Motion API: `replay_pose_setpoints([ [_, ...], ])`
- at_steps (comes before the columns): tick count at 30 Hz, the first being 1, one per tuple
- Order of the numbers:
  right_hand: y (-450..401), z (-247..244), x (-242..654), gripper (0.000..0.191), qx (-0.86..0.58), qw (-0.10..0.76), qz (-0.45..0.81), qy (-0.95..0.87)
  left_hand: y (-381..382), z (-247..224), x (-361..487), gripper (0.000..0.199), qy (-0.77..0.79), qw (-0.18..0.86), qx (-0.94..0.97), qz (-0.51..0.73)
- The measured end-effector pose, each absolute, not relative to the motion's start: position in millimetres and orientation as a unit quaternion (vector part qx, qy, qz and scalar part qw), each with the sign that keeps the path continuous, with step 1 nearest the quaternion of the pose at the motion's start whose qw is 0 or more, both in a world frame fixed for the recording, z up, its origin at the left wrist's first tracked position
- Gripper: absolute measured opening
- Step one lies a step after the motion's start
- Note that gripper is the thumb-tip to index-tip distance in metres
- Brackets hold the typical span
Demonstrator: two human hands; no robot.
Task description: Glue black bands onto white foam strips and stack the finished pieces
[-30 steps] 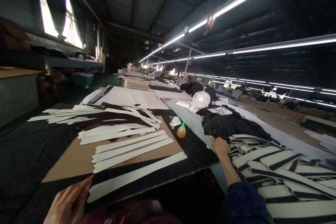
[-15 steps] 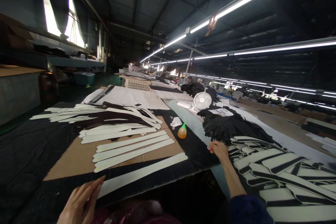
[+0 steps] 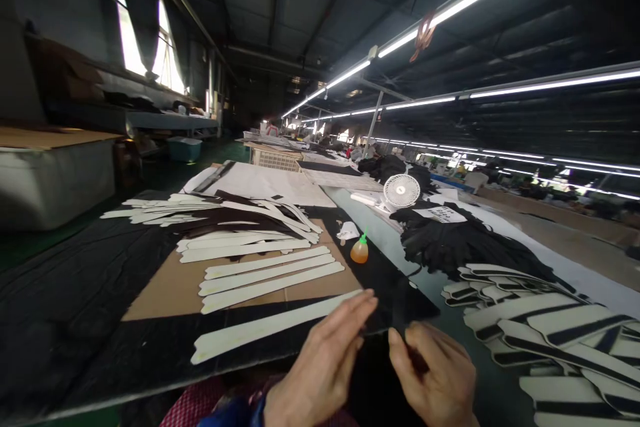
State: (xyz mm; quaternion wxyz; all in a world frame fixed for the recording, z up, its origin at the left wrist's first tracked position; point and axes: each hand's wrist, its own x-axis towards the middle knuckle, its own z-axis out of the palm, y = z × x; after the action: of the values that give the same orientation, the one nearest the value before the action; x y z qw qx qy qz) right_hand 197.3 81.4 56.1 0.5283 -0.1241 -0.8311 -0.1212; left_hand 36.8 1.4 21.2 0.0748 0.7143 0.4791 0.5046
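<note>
Close in front of me, my left hand [image 3: 323, 360] has its fingers stretched out flat, at the right end of a long white strip [image 3: 265, 325] lying on the dark table cover. Just to the right, my right hand [image 3: 435, 370] has curled fingers with the thumb bent toward them. What it holds, if anything, is lost against the dark background. Three similar white strips [image 3: 273, 287] lie side by side on brown cardboard [image 3: 155, 297]. Beyond the hands stands a small squeeze bottle [image 3: 359, 251] of amber liquid with a green nozzle.
White and dark strips [image 3: 250, 217] are piled at the back left. On the right are a heap of black strips [image 3: 450, 243] with a paper label [image 3: 440, 215] and many white-and-black pieces [image 3: 565, 327]. A white fan [image 3: 401, 191] stands behind the bottle.
My right hand has come back from the black heap toward my body. My left hand has moved right, from the near end of the white strip to its far end. The view has shifted left.
</note>
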Motion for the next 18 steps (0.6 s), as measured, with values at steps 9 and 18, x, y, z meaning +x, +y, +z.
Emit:
replay_pose_setpoints([
  [9, 55.6, 54.7, 181.5, 0.032, -0.066, 0.473, -0.021, -0.879, 2.5, 27.5, 46.6, 0.045, 0.385, 0.116, 0.715, 0.572],
  [18, 73.2, 55.3, 170.1, 0.044, -0.114, 0.257, 0.199, -0.939, -5.6, 8.7, 21.5, 0.031, 0.478, 0.076, 0.727, 0.487],
])
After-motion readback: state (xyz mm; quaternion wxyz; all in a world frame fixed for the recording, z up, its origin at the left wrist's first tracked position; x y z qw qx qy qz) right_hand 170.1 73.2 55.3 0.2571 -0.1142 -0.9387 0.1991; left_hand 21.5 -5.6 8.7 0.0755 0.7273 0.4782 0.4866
